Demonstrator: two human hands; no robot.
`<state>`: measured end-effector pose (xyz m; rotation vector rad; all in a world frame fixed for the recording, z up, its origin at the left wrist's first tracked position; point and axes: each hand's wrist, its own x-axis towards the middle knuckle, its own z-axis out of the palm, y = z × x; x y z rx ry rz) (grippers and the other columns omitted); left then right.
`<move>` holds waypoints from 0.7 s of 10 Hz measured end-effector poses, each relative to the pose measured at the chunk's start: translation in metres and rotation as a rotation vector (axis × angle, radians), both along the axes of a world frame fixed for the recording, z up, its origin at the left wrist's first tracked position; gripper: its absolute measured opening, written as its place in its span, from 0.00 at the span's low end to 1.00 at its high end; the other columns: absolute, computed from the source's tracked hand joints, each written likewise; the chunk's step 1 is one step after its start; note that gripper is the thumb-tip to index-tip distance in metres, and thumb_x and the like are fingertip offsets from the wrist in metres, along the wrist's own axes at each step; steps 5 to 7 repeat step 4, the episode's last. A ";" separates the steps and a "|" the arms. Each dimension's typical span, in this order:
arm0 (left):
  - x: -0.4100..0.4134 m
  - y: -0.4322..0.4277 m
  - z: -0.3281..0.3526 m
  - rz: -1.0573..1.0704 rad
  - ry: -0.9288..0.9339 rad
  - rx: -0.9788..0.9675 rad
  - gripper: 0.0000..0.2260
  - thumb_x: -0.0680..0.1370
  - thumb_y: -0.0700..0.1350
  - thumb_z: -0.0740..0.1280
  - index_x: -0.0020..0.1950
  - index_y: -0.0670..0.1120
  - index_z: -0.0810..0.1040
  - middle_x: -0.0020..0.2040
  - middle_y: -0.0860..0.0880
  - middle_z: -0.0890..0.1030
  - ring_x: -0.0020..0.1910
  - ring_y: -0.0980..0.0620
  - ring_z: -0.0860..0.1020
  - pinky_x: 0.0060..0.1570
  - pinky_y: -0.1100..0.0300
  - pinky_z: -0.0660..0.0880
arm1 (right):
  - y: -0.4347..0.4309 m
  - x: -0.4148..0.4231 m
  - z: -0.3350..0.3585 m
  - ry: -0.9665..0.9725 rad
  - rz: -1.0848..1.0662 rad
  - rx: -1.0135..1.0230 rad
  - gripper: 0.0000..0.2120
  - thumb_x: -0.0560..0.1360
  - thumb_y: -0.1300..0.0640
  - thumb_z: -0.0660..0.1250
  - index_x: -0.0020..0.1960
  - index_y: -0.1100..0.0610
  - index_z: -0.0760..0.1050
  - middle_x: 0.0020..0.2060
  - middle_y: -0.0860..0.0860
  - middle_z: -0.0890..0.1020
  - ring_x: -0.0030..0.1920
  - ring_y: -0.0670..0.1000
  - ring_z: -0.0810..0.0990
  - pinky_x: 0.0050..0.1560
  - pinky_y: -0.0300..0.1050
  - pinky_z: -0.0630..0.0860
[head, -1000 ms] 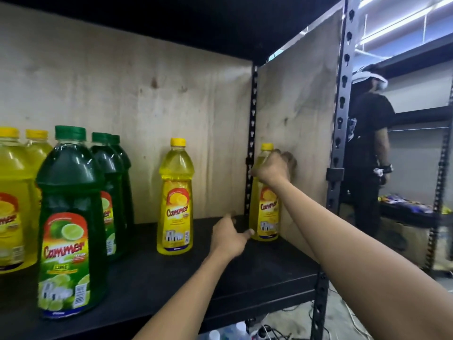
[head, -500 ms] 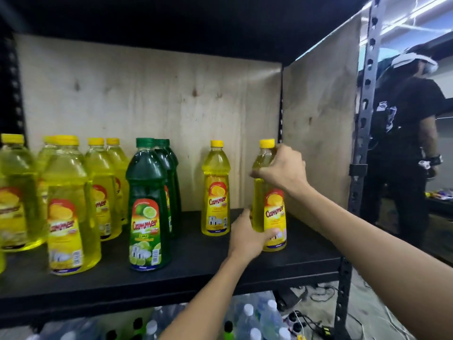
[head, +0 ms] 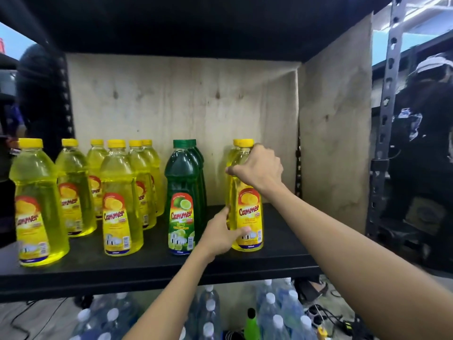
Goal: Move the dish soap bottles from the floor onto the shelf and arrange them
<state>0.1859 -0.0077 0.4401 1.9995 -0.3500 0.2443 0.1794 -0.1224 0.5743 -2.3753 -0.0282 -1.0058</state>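
A yellow dish soap bottle [head: 248, 212] stands upright near the front right of the black shelf [head: 157, 266]. My right hand [head: 259, 169] grips its neck from the right. My left hand [head: 220, 233] holds its lower body from the left. Another yellow bottle [head: 235, 146] stands directly behind it, mostly hidden. A row of green lime bottles [head: 182, 207] stands just left of it. Several more yellow bottles [head: 120, 204] fill the left half of the shelf.
Plywood panels form the shelf's back [head: 181, 106] and right side [head: 335, 133]. A perforated metal upright [head: 384, 119] stands at the right. Clear water bottles [head: 210, 312] lie on the floor beneath. A person in black [head: 426, 148] stands at the right.
The bottle held in my right hand has come forward from the back right corner toward the shelf front. My left hand has closed on its lower body. The view has pulled back and left.
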 end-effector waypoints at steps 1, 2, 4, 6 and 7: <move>0.000 0.002 0.002 -0.031 0.002 0.025 0.28 0.74 0.49 0.75 0.71 0.54 0.69 0.59 0.55 0.80 0.57 0.56 0.79 0.63 0.51 0.77 | -0.001 0.000 0.000 0.008 -0.037 0.004 0.36 0.60 0.35 0.75 0.57 0.58 0.75 0.52 0.57 0.82 0.52 0.62 0.82 0.47 0.50 0.77; -0.007 0.001 -0.002 -0.028 0.018 0.033 0.29 0.75 0.49 0.74 0.74 0.52 0.67 0.63 0.53 0.80 0.61 0.54 0.79 0.64 0.50 0.76 | -0.002 -0.002 -0.004 0.032 -0.036 0.006 0.36 0.60 0.33 0.75 0.57 0.58 0.76 0.52 0.57 0.82 0.53 0.62 0.82 0.48 0.51 0.78; -0.063 0.012 -0.020 0.150 -0.200 0.282 0.37 0.74 0.49 0.74 0.79 0.52 0.60 0.70 0.53 0.74 0.65 0.60 0.70 0.63 0.67 0.64 | -0.004 -0.041 -0.020 0.166 0.065 0.142 0.53 0.60 0.31 0.76 0.75 0.51 0.59 0.69 0.61 0.68 0.69 0.64 0.70 0.64 0.60 0.72; -0.063 0.012 -0.020 0.150 -0.200 0.282 0.37 0.74 0.49 0.74 0.79 0.52 0.60 0.70 0.53 0.74 0.65 0.60 0.70 0.63 0.67 0.64 | -0.004 -0.041 -0.020 0.166 0.065 0.142 0.53 0.60 0.31 0.76 0.75 0.51 0.59 0.69 0.61 0.68 0.69 0.64 0.70 0.64 0.60 0.72; -0.063 0.012 -0.020 0.150 -0.200 0.282 0.37 0.74 0.49 0.74 0.79 0.52 0.60 0.70 0.53 0.74 0.65 0.60 0.70 0.63 0.67 0.64 | -0.004 -0.041 -0.020 0.166 0.065 0.142 0.53 0.60 0.31 0.76 0.75 0.51 0.59 0.69 0.61 0.68 0.69 0.64 0.70 0.64 0.60 0.72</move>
